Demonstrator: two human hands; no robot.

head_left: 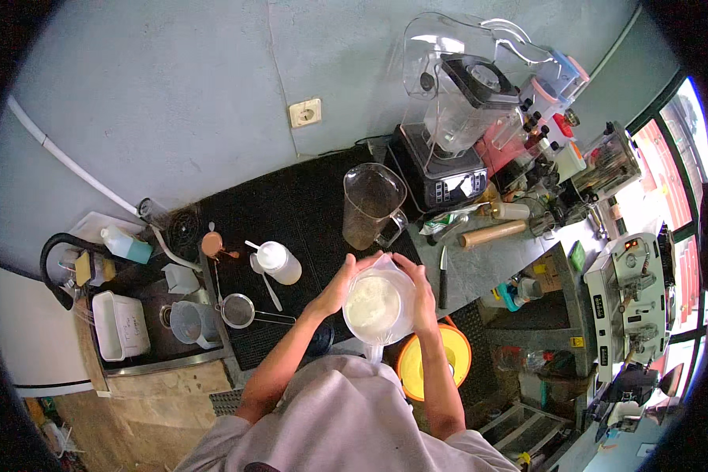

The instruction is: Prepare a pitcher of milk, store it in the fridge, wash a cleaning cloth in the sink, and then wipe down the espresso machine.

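Close in front of my body I hold a clear plastic jug (405, 315) with a pale, cream-coloured content (372, 305) in it. My left hand (337, 288) curves round its left side and my right hand (419, 289) round its right side. The jug's handle (374, 353) points toward my body. Just beyond my hands, a second clear jug (370, 197) stands on the black mat (291, 189). To the left, a white-capped squeeze bottle (282, 266) stands beside a spoon (269, 285). A fine strainer (237, 310) and a copper-coloured scoop (212, 244) lie farther left.
A blender (440, 177) with a clear cover stands at the back right. A knife (444, 279) lies near my right hand. At the left, a sink (157, 303) holds a white tub (121, 325) and another jug (194, 322). Below my right forearm is a yellow round container (411, 368).
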